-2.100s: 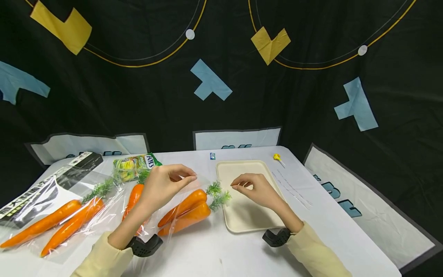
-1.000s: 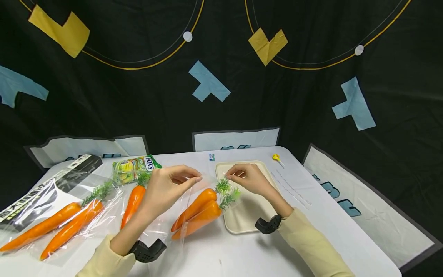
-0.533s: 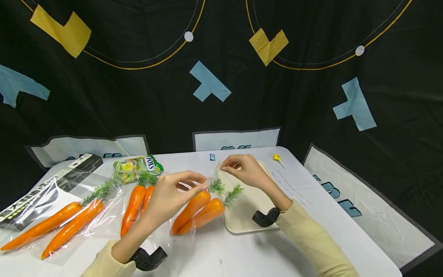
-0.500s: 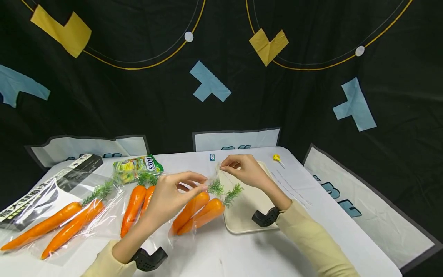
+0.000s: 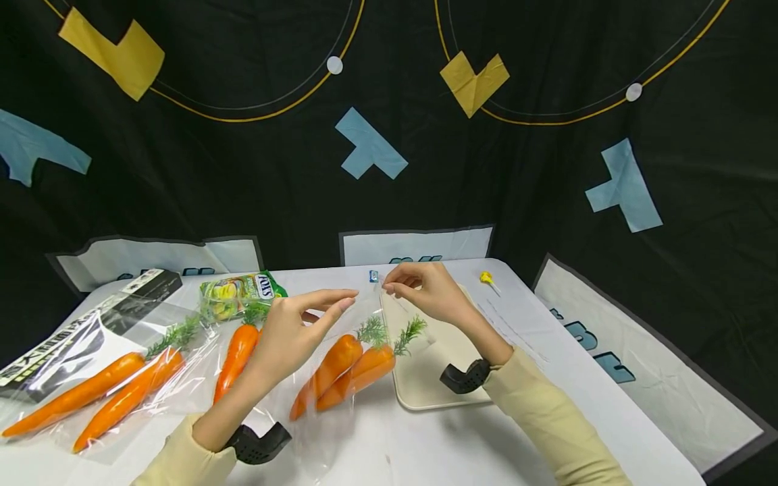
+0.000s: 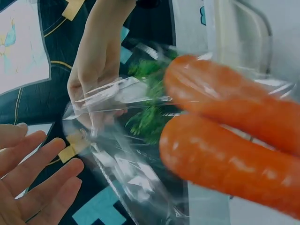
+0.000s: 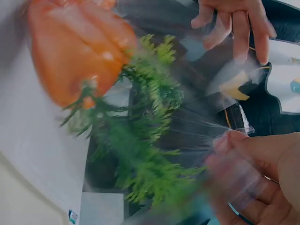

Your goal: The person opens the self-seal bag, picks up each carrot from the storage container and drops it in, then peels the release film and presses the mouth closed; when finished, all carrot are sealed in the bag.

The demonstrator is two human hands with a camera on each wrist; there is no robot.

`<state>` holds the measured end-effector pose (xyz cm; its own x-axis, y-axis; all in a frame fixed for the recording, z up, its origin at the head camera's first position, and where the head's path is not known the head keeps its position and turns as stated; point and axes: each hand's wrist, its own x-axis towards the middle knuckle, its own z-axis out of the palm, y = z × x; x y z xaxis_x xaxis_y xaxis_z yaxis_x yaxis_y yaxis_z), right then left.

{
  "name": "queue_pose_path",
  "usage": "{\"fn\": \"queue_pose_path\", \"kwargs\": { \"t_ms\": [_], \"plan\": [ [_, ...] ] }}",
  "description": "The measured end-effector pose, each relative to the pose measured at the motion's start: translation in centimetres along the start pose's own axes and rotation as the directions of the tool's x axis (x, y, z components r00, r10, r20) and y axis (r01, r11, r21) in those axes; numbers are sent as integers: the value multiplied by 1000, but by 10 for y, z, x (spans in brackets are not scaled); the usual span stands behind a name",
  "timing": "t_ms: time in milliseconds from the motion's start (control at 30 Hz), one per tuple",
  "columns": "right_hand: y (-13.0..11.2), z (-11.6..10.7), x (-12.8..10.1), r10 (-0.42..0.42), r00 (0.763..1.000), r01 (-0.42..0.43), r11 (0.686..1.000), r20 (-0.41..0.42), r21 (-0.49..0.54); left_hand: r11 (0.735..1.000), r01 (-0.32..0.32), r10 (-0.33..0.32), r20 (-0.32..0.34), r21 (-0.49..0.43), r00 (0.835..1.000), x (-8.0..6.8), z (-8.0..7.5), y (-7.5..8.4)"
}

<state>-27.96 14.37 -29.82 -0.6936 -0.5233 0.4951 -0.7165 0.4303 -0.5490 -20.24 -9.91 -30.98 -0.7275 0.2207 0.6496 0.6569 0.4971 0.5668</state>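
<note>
The person's right hand (image 5: 428,291) pinches the far edge of a clear plastic bag (image 5: 340,337) between thumb and fingertips, lifting the bag's mouth off the white tabletop (image 5: 425,445). The left hand (image 5: 292,331) hovers just left of that mouth with fingers straight and spread, holding nothing; the left wrist view shows its fingers (image 6: 33,183) apart from the film. Inside the bag lie two orange carrots with green leafy tops (image 5: 346,368), their long axes running from near-left up to far-right, leafy ends pointing towards the right hand's grip and over the left rim of a cream rectangular tray (image 5: 425,395). The right hand is nearer the tops, the left nearer the carrot bodies. Further bagged carrots (image 5: 91,391) and a green sweet packet (image 5: 240,293) lie to the left.
</note>
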Motion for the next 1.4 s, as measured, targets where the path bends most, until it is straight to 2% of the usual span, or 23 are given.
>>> {"fn": "queue_pose_path", "kwargs": {
  "t_ms": [167,333,500,633,767,1000,1233,1400],
  "plan": [
    [-4,-2,2,-19,1000,19,1000,-7,-7,999,7,-6,-19,34,1000,13,-2,-9],
    [-8,-4,4,-23,1000,23,999,-11,-23,997,26,-28,15,79,999,22,2,-14],
    [-12,-6,5,-39,999,38,999,-21,-30,996,44,-49,56,80,997,21,11,-12],
    [-14,-8,4,-45,999,44,998,-29,-38,991,31,-40,66,133,997,14,20,-9],
    [-16,-9,4,-55,998,54,998,-30,-38,981,-6,-3,43,194,999,9,25,-7],
    [-19,-14,3,-58,998,58,998,-11,-16,973,-84,91,-24,214,996,10,26,-8],
    [-19,-19,2,-60,998,60,998,6,4,968,-91,106,-54,233,993,9,20,-8],
    [-18,-22,0,-52,998,51,998,19,23,977,-85,99,-62,196,993,10,14,-8]
  ]
}}
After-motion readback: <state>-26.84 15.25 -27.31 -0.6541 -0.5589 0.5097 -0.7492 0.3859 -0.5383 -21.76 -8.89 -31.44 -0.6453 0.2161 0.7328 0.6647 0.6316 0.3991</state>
